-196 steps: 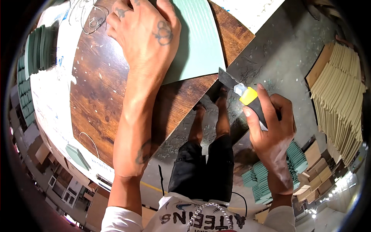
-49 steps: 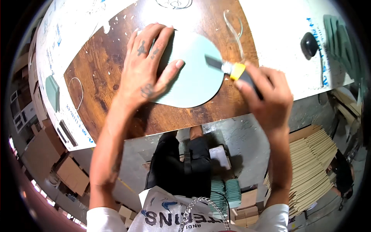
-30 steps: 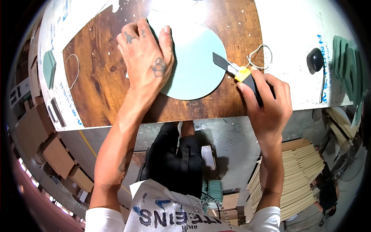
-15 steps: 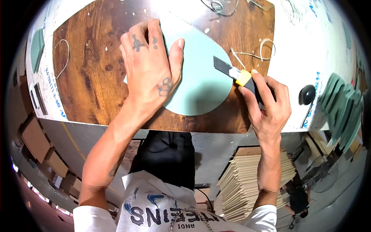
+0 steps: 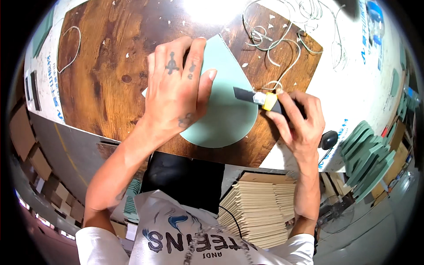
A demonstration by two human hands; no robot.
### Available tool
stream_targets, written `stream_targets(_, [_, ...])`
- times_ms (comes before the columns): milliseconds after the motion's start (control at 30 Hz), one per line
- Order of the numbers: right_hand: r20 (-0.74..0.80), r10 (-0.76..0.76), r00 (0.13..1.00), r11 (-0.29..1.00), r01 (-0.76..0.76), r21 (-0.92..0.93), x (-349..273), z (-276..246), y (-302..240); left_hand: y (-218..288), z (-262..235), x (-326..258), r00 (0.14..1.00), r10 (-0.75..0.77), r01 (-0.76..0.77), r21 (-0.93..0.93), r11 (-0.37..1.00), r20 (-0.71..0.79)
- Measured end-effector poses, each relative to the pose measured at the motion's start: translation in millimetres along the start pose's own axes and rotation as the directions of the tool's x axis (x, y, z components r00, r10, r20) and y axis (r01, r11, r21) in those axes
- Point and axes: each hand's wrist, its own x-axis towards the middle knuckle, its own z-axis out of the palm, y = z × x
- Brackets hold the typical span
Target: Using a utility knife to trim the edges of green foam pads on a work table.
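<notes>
A pale green sheet [image 5: 223, 119] with a rounded near edge and a pointed far corner lies on the brown wood-grain board. My left hand [image 5: 176, 79] rests flat over its left part, fingers stretched out and holding nothing. My right hand [image 5: 300, 117] is closed around a utility knife [image 5: 270, 101] with a yellow collar and a dark handle. Its wide dark blade points left and lies over the sheet's right edge. Beside the yellow collar, a thin pale strip [image 5: 274, 84] curls away and runs toward the far side.
Tangled pale strips [image 5: 260, 37] and small white scraps lie on the board [image 5: 101, 88]. A black computer mouse [image 5: 328, 140] sits right of my right hand. Green pieces [image 5: 364, 152] are stacked at the far right, and a clear bottle [image 5: 375, 24] lies at the far right corner. Below the table stand stacked cream boards [image 5: 260, 212].
The whole view has shifted and turned a little. The blade has moved slightly left and nearer to me, and lies flatter. My left hand still presses on the green sheet.
</notes>
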Motion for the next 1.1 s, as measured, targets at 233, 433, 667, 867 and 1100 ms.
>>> stream_targets(233, [0.047, -0.007, 0.999, 0.999, 0.005, 0.048, -6.8, -7.6, 6.5, 33.3, 3.6, -10.3, 0.915, -0.381, 0.398, 0.143, 0.906, -0.135])
stream_targets(433, [0.075, -0.089, 0.993, 0.995, 0.084, 0.06, 4.6, -5.3, 16.0, 21.6, 15.3, -15.7, 0.935, -0.279, 0.309, 0.119, 0.944, -0.218])
stream_targets(667, [0.039, -0.143, 0.989, 0.987, 0.139, 0.077, 30.4, 5.4, 15.4, 22.5, 15.8, -17.3, 0.931, -0.268, 0.303, 0.116, 0.946, -0.246])
stream_targets(867, [0.014, -0.149, 0.989, 0.985, 0.147, 0.09, 48.2, 14.9, 12.6, 22.5, 19.0, -17.4, 0.921, -0.277, 0.311, 0.089, 0.946, -0.274])
stream_targets(1100, [-0.03, -0.175, 0.984, 0.981, 0.177, 0.077, 76.7, 26.1, 11.3, 23.5, 21.2, -18.0, 0.919, -0.261, 0.292, 0.066, 0.954, -0.295])
